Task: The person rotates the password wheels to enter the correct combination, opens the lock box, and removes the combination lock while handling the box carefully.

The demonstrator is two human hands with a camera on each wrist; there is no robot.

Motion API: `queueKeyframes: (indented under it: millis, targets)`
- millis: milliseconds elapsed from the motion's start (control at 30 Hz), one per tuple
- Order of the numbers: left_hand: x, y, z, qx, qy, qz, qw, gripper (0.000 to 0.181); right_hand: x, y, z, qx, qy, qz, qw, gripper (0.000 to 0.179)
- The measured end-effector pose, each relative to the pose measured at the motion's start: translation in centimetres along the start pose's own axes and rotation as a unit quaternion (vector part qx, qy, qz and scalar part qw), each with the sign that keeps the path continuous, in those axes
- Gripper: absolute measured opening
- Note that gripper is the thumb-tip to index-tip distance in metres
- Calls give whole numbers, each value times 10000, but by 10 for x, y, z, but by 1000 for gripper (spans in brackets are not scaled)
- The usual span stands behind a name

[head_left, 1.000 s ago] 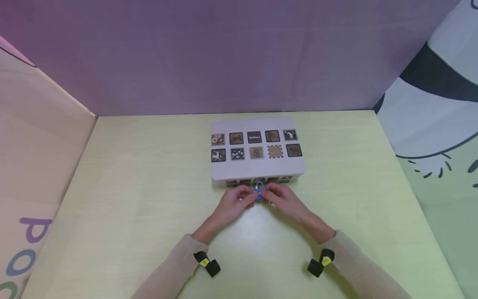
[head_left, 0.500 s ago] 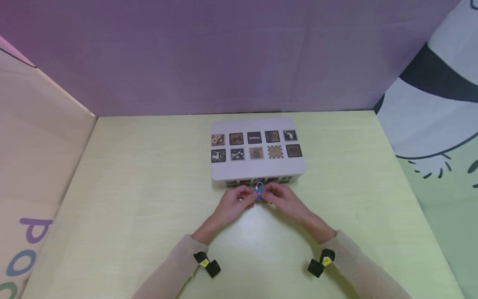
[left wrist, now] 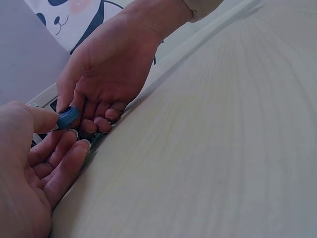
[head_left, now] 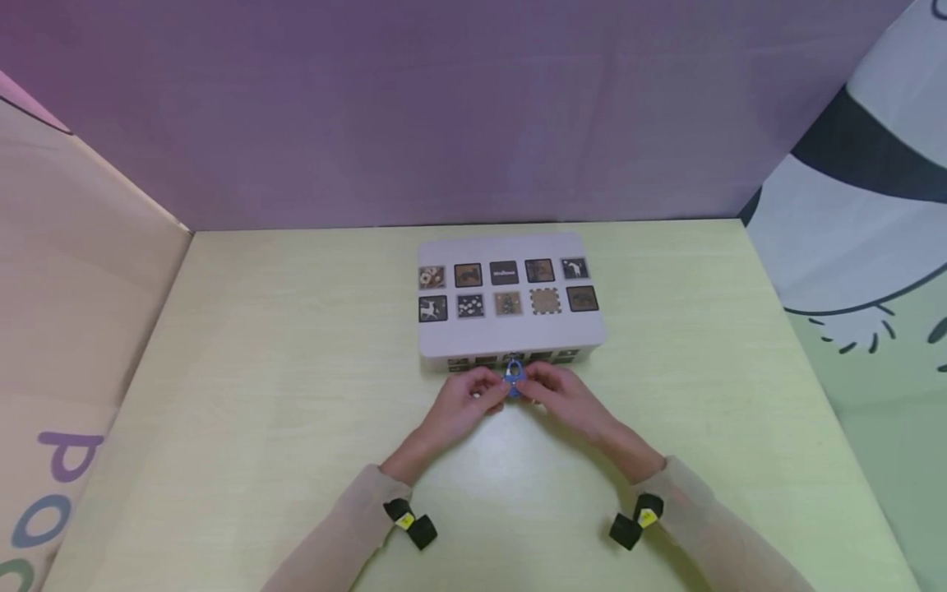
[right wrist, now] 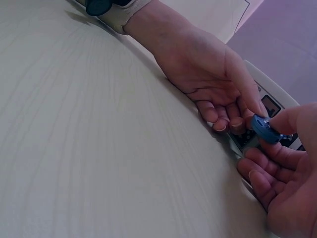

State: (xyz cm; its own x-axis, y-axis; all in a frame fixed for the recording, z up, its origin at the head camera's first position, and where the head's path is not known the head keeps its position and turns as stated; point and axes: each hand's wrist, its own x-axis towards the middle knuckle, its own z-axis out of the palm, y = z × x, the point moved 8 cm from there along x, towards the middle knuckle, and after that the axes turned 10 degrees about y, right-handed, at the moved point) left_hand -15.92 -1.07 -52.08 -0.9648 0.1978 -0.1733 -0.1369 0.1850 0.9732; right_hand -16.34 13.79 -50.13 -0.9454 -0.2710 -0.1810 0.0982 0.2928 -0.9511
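A small blue padlock (head_left: 514, 380) with a metal shackle is at the middle of the front of a white box (head_left: 510, 333) printed with dark square pictures. My left hand (head_left: 464, 403) pinches the padlock's left side between thumb and fingers. From the other side my right hand (head_left: 565, 399) pinches it too. Both wrist views show the padlock's blue body (left wrist: 68, 117) between the two thumbs, its lower edge (right wrist: 265, 130) facing the camera. Fingers cover much of its sides. Whether the shackle is through the box's latch cannot be made out.
The box stands on a pale wooden table (head_left: 296, 370), near its back edge. A purple partition (head_left: 444, 115) rises behind it, with printed panels at left (head_left: 74, 288) and right (head_left: 866, 271). Each sleeve cuff carries a black wrist device (head_left: 410, 522).
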Motion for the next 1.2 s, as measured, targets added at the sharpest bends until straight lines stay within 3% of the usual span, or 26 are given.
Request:
queueKeyframes:
  millis: [633,1200]
  targets:
    - [0,4,-1,77,84,161,9998,24,0,1,0,-248,174,61,9995,25]
    - [-1,3,-1,35,55,98,9999,24,1,0,0,-268,184,75,9994,25]
